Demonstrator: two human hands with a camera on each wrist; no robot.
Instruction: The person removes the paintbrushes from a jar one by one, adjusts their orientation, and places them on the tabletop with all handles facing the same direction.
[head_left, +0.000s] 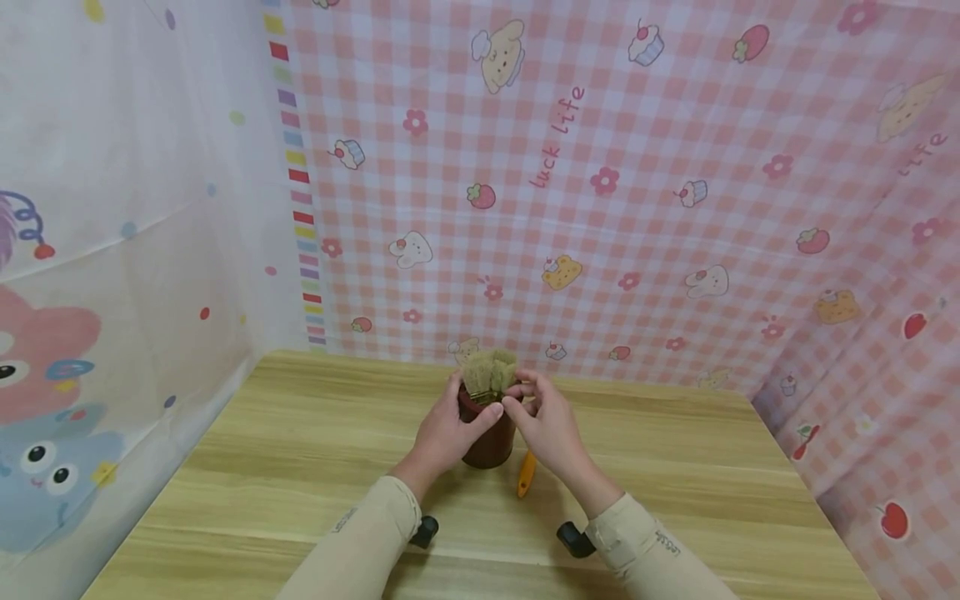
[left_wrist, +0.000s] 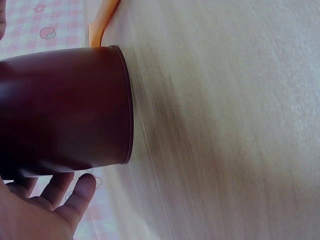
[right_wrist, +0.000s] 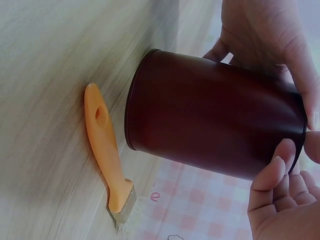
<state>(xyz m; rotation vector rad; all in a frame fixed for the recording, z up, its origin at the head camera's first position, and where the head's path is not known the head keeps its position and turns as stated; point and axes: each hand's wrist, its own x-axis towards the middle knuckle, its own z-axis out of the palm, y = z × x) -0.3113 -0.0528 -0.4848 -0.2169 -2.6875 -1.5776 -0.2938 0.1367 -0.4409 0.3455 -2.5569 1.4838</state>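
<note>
1. At desk (head_left: 300, 467) centre: dark red cup (head_left: 491, 442) upright, brushes (head_left: 489, 372) standing in it bristles up, long axis vertical.
2. Left hand (head_left: 444, 433) wrapped round cup's left side, thumb at rim.
3. Right hand (head_left: 546, 421) at rim, fingertips pinching brush ferrules.
4. Just right of cup base, under right hand: orange brush (right_wrist: 107, 160) flat on desk, unheld.

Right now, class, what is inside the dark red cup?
Pale brush bristles stick up out of the dark red cup; its wall hides the handles and anything beneath them.
</note>
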